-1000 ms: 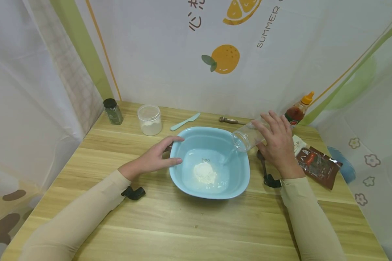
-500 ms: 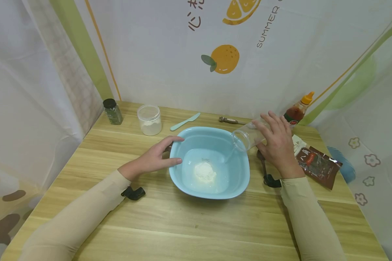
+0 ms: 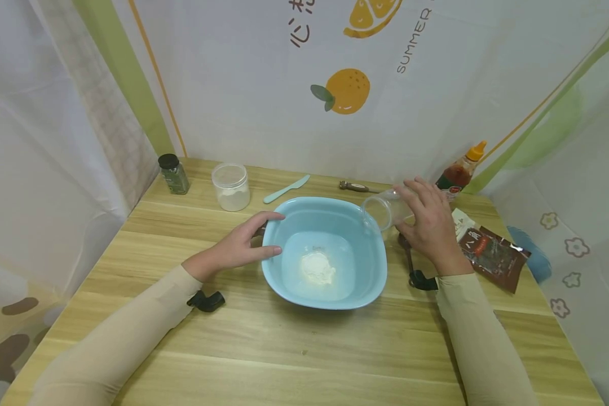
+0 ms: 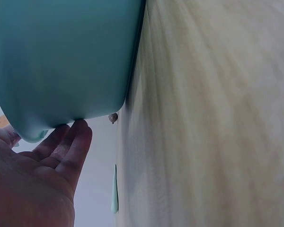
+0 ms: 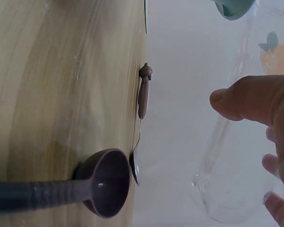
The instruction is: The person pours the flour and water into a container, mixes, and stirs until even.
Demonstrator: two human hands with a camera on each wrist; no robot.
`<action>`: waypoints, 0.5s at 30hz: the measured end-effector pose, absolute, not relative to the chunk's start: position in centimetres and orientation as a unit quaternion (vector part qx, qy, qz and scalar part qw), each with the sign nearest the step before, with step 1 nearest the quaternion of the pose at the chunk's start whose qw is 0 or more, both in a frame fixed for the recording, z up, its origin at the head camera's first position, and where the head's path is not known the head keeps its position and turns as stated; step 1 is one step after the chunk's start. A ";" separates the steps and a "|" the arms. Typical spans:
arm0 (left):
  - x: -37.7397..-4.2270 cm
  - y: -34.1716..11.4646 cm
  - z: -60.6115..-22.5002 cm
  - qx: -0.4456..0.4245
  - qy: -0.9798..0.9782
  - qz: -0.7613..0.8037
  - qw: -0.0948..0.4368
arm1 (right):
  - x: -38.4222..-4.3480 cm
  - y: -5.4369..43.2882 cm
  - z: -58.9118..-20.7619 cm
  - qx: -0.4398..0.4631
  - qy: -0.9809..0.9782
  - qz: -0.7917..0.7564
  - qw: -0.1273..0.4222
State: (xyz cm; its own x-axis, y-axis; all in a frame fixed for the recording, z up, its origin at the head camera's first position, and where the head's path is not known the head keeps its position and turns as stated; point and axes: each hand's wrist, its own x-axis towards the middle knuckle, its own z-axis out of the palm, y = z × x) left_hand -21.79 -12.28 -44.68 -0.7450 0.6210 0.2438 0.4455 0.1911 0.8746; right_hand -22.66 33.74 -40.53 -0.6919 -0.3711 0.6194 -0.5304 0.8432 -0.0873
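Observation:
A light blue plastic basin stands mid-table, with a mound of white powder lying in shallow liquid. My left hand holds its left rim; in the left wrist view, the fingers touch the outer wall beneath the lip. Over the right rim, my right hand grips a clear jar, tilted steeply with its mouth toward the basin. The right wrist view shows the thumb across the jar's transparent side. A little liquid shows at the jar's mouth.
Behind the basin lie a pale green knife and a brown-handled spoon. A jar of white powder and a green spice jar stand back left. A dark scoop, sauce bottle and brown packet sit to the right.
The jar has tipped further and its mouth has turned more toward the camera. The stream of liquid has thinned away, and the liquid's surface looks calmer. My left hand keeps its place.

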 end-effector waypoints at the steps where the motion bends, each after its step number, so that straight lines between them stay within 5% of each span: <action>1: -21.8 -12.3 -44.7 0.348 0.767 0.533 0.083 | -22.7 33.8 -40.6 0.246 -0.911 0.134 0.303; 8: -21.7 -12.3 -44.5 0.347 0.770 0.529 0.082 | -23.2 34.2 -40.6 0.210 -0.911 0.207 0.289; 15: -21.7 -12.2 -44.5 0.349 0.769 0.530 0.082 | -23.4 34.9 -40.5 0.102 -0.906 0.349 0.216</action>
